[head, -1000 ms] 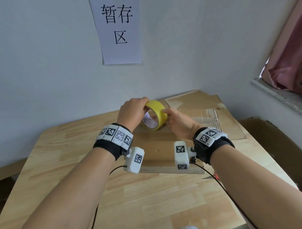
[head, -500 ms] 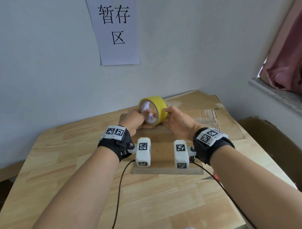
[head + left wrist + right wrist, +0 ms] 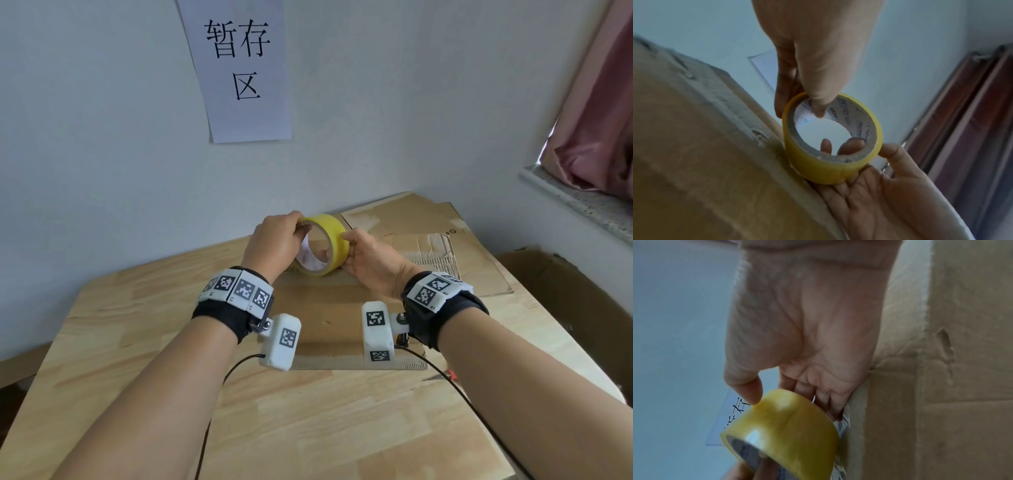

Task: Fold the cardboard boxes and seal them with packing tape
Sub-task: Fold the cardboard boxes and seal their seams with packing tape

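Observation:
Both hands hold a yellow roll of packing tape (image 3: 325, 245) upright over the far edge of a folded cardboard box (image 3: 329, 318) on the table. My left hand (image 3: 274, 245) grips the roll's left rim, thumb inside the core (image 3: 818, 105) and fingers outside. From the right, my right hand (image 3: 366, 260) cups the roll, its thumb on the outer yellow face (image 3: 748, 391) and its fingers behind. The roll (image 3: 830, 144) shows a white printed core. In the right wrist view the tape (image 3: 783, 431) sits beside the box's taped seam (image 3: 857, 434).
Flat cardboard sheets (image 3: 428, 240) lie at the table's back right corner. An open brown carton (image 3: 575, 301) stands on the floor to the right. A red-handled tool (image 3: 445, 376) peeks out by my right forearm. A paper sign (image 3: 239, 68) hangs on the wall.
My left hand has shifted its hold from under the roll up onto its left rim, turning the roll. The right hand has kept its place on the right side.

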A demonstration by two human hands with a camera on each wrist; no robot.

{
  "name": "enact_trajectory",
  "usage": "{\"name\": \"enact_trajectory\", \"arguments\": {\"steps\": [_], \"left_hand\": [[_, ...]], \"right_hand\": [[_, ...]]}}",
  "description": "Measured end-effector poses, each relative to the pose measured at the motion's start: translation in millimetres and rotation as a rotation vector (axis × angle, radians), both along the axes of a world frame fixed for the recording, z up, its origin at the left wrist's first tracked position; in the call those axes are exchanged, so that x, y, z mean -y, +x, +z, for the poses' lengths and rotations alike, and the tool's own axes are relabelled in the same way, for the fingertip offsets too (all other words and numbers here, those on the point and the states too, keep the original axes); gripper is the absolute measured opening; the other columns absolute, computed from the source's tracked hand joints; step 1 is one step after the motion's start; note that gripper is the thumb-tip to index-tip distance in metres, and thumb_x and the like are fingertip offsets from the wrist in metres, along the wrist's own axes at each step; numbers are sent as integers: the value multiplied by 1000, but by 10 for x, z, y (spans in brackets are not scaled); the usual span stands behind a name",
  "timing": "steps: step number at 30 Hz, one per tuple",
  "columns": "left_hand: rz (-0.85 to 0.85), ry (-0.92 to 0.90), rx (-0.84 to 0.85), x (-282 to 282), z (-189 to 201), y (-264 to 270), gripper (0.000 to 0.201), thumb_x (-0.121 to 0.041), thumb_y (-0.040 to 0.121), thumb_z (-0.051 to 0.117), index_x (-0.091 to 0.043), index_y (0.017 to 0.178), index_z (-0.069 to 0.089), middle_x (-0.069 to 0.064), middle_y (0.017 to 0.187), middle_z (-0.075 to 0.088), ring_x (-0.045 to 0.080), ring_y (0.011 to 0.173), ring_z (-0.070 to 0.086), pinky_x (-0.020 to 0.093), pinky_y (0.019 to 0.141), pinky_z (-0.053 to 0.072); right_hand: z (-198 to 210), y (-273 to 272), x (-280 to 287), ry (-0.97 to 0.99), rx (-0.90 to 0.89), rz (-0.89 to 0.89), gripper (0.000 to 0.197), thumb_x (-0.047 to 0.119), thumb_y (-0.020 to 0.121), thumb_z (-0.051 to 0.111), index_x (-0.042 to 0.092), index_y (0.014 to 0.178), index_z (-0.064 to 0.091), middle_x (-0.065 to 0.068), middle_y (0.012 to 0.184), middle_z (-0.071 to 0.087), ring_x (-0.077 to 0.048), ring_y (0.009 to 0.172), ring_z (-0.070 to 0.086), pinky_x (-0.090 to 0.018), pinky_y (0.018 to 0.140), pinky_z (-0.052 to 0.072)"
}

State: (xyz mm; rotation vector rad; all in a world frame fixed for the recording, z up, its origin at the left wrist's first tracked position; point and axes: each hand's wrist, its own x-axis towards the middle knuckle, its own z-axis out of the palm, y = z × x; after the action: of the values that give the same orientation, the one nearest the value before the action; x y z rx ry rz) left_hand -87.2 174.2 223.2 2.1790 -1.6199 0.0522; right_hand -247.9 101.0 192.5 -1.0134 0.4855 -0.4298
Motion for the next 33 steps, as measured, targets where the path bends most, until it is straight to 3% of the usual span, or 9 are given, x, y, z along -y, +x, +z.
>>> {"name": "enact_trajectory", "arguments": {"steps": [2,7,9,11,14,18,20,28,33], "left_hand": [[44,32,-140,-19,-25,-8,30,-34,98,46,-8,91,57,10,77,60,34,82,59,35,68,47],[133,43,-444,-15,-120,-19,20,-42,96,45,-27,104,56,-6,87,63,23,83,64,41,82,53],[152,24,-639,-10,-149,-48,2,-36,95,49,-36,94,51,-11,87,63,20,68,69,41,79,56],[191,3,-791,-17,-169,-81,6,-29,96,52,-33,99,50,-2,100,66,23,64,71,39,70,59],[186,23,-735,-17,-168,-101,14,-31,97,49,-30,111,49,1,105,66,21,60,70,35,65,60],[148,15,-423,-22,-141,-94,26,-34,98,44,-22,119,53,6,102,66,26,90,63,36,78,52],[144,7,-342,-25,-174,-94,29,-35,98,42,-23,123,52,8,100,66,28,94,60,36,78,49],[216,-38,-490,-58,-245,-110,35,-37,97,48,-15,123,56,13,106,67,29,98,62,33,79,49],[187,-68,-490,-102,-213,-169,36,-32,99,45,-21,133,50,9,112,66,22,95,59,17,60,31]], "right_hand": [[-1,4,9,11,-7,-3,32,20,97,35,1,96,60,-15,93,66,-24,93,59,-33,101,43],[20,24,34,15,-19,12,32,19,96,34,0,103,59,-16,99,64,-23,97,59,-32,102,41],[24,42,44,29,-21,-1,30,18,96,35,1,109,55,-16,103,62,-22,97,57,-31,103,41],[25,54,57,24,-28,-5,28,17,96,35,1,111,53,-19,107,58,-23,98,55,-31,103,40],[34,32,40,16,-20,3,29,20,97,35,5,102,59,-14,99,63,-18,88,61,-28,96,45],[14,-1,12,37,41,25,44,39,100,35,9,123,58,-8,108,69,-17,102,64,-29,102,44],[4,-12,7,36,42,5,39,37,101,36,11,118,60,-7,107,70,-17,102,64,-30,103,43],[-10,35,10,9,4,-41,28,26,99,40,9,102,63,-6,90,69,-17,87,63,-27,92,49],[-7,60,23,-1,-44,-83,26,23,96,41,5,101,58,-15,93,60,-23,85,59,-34,91,48]]}}
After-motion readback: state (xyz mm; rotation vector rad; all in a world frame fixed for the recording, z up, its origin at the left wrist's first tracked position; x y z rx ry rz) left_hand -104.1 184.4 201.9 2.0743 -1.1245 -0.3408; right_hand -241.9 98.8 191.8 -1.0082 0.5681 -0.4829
